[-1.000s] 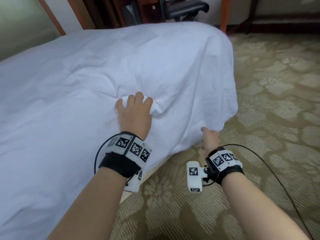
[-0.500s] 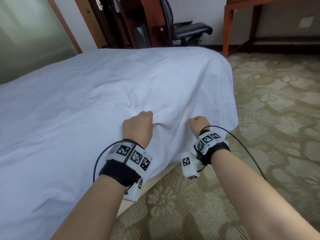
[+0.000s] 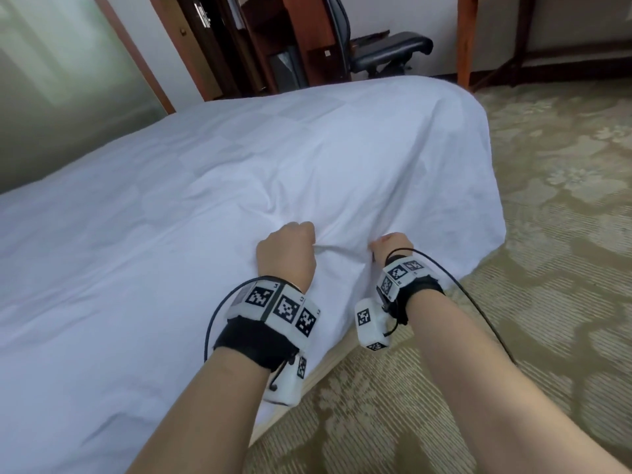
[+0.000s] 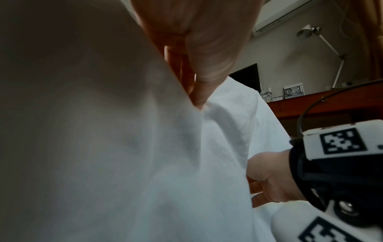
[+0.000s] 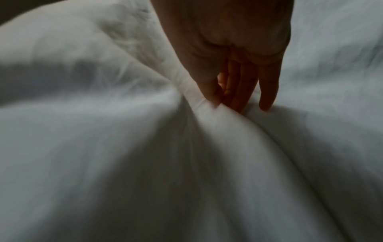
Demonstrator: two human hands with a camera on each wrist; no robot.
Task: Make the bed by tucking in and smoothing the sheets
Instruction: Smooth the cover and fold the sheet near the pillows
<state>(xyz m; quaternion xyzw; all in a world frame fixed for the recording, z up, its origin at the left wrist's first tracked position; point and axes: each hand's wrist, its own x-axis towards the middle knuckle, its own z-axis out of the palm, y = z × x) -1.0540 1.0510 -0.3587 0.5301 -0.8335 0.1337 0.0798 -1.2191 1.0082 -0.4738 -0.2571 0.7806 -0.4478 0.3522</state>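
Since the earlier frame the right hand (image 3: 388, 246) has risen from the bed's lower edge to pinch the sheet (image 3: 212, 206) beside the left hand (image 3: 286, 249), both fisted on bunched cloth at the near edge; light, limp, best gathered in folds.

Patterned beige carpet (image 3: 564, 234), black office chair (image 3: 386, 56), wooden desk (image 3: 465, 39).

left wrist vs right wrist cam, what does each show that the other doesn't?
Left wrist only: the right hand with its marker band, a wooden desk, a white lamp and a wall unit.
Right wrist only: the right hand's fingers seen close, pinching a ridge of cloth.
Both: the white sheet, gathered into folds under a gripping hand. The left hand pinches it too.
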